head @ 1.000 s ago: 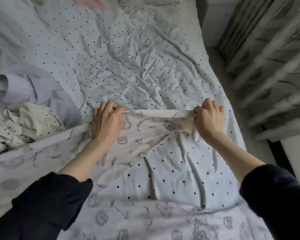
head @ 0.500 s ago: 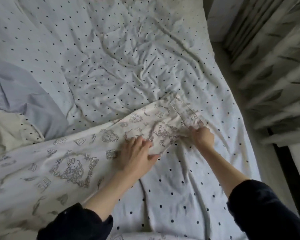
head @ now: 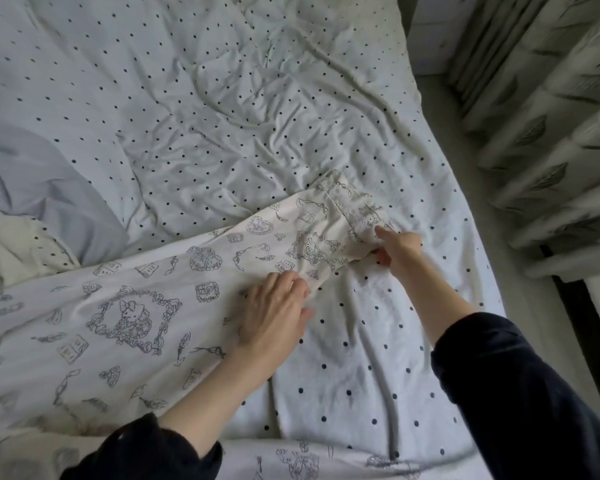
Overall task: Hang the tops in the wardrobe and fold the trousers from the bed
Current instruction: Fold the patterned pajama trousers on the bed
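Lying across the dotted bed [head: 222,109], printed trousers [head: 174,292]; pressing them flat with relaxed fingers, left hand [head: 274,317]; pinching the hem end near the bed's edge, right hand [head: 397,245].

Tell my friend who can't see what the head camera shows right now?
A person's left hand presses flat on cream cartoon-printed cotton trousers on a black-dotted white bedsheet, while the right hand pinches the leg's hem. Leaf-patterned curtains hang right.
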### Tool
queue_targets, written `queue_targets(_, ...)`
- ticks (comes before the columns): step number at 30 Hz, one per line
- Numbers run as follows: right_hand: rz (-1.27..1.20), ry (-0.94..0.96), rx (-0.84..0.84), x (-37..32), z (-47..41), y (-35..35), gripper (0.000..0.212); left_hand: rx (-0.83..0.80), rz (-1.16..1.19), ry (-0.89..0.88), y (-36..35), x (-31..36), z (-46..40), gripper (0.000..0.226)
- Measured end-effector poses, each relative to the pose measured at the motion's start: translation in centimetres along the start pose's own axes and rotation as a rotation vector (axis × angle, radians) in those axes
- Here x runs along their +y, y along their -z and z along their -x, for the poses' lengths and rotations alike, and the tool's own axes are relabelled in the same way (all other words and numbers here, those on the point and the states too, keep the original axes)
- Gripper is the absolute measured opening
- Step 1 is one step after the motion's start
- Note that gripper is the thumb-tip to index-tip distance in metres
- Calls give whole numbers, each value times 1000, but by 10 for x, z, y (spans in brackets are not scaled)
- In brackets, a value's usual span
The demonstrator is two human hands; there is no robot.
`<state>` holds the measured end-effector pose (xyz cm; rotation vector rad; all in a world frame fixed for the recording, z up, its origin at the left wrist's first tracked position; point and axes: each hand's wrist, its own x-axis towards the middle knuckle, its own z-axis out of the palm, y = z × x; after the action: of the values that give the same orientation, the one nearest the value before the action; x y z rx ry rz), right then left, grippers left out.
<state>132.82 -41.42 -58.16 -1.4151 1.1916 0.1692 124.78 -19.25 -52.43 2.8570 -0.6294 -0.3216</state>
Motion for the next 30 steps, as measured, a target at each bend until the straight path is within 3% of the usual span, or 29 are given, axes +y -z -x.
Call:
queue_targets(2,-29,9,15,-3,-1,-2,26,-60,-126,111,-6,-9,1,53)
queue_targets(6,-161,26,38,1,4,4,24,-50,-165,60,-10,-19,6,35)
queue_targets(10,-285,22,123,5,14,47,19,19,163,-11,-5,-8,13,36)
queue_targets(13,-309,27,182,14,24,86,24,-58,309,-59,-6,11,30,40)
queue_targets(16,-261,4,269,30,36,121,29,-189,197,-150,-13,32,51,54)
queue_targets(18,-246,-19,312,41,42,141,20,-227,106,-240,-20,39,61,65)
queue_targets(22,-288,-54,323,68,53,165,23,-215,95,-313,-22,47,72,60)
queue_targets(28,-404,-46,242,108,81,179,24,-290,-30,-283,-25,56,99,55)
queue_targets(30,-339,-44,223,125,93,179,28,-281,-42,-234,-29,62,110,57)
